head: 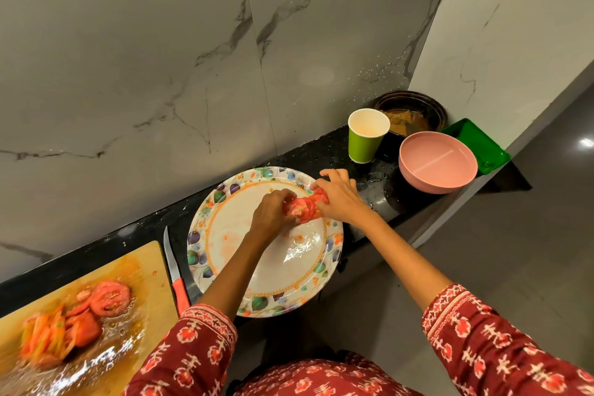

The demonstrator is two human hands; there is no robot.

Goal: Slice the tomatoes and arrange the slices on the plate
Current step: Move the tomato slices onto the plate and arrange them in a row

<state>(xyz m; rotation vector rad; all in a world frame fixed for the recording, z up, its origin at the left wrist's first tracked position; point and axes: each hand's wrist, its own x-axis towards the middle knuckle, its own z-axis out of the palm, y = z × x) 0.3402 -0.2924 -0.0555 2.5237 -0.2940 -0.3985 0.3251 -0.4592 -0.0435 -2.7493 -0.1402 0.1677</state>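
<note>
Got both hands on a bunch of tomato slices [307, 207] at the far edge of the plate [257, 296]. My left hand [273, 212] and right hand [339, 199] have fingers curled round them; more slices sit on the cutting board [128, 264].

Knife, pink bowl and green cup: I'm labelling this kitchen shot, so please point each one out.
knife [171, 262], head view, on the blade beside the plate's left rim.
pink bowl [437, 161], head view, on its bare inner floor.
green cup [363, 146], head view, on its green outer wall.
</note>
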